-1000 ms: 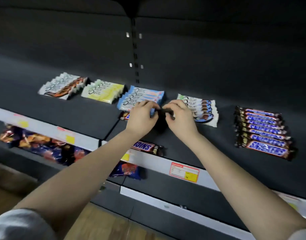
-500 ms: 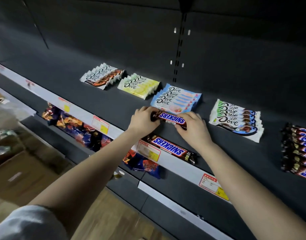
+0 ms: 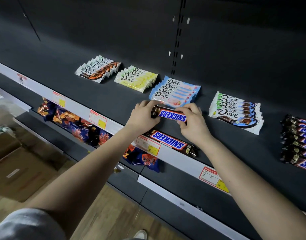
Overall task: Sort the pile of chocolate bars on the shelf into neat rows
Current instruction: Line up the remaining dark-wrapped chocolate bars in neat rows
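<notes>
Both hands hold one Snickers bar (image 3: 172, 115) just above the dark shelf (image 3: 114, 101): my left hand (image 3: 142, 116) grips its left end, my right hand (image 3: 192, 122) its right end. A second Snickers bar (image 3: 169, 140) lies flat at the shelf's front edge, below the held one. Behind stand four neat rows of Dove bars: orange (image 3: 97, 68), yellow (image 3: 136, 78), pink-blue (image 3: 174, 91) and blue (image 3: 235, 111). A row of several Snickers bars (image 3: 298, 141) lies at the far right.
A white price rail (image 3: 76, 108) with red-yellow tags runs along the shelf's front. Bagged snacks (image 3: 76, 125) fill the lower shelf. Cardboard boxes (image 3: 18, 168) sit on the wooden floor at the left. My shoe tip (image 3: 140, 234) shows at the bottom.
The view has swung left and closer. Both hands have lifted the Snickers bar from in front of the pink-blue Dove row and turned its label face up.
</notes>
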Demonstrator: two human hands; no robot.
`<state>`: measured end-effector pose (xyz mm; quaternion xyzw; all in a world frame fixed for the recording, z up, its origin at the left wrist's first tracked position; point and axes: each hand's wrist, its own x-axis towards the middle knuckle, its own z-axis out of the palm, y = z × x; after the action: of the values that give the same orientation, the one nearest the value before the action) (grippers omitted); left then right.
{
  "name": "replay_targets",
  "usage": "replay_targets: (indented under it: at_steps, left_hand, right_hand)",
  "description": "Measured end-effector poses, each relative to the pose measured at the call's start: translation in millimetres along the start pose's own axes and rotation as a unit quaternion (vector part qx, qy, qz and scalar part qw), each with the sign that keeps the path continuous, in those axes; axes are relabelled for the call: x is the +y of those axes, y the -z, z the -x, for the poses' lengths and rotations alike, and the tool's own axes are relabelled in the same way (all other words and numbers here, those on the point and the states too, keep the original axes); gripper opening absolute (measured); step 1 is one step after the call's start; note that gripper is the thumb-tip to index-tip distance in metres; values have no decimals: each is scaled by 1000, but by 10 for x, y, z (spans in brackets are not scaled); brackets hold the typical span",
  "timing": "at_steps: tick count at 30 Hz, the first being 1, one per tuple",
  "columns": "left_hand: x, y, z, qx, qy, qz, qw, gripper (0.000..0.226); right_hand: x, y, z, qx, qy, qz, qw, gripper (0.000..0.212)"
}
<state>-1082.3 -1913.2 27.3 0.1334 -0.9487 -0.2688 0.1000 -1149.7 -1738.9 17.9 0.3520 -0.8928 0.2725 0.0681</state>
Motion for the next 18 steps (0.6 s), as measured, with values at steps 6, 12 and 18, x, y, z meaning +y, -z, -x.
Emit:
replay_targets:
  at_steps: [6,12,18]
  left_hand:
    - [-19,-15,21,5,-26,30,999,41]
    - [-50,-27,4,11,-40,29,999,38]
    - [-109,-76,-19,18,-56,32,998,33]
  right_hand:
    - [-4,42,11,-11,-4,-23,1000,41]
    - [-12,50,15,-17,-13,-33,999,43]
    - [18,42,8,-5,-22,-31,999,43]
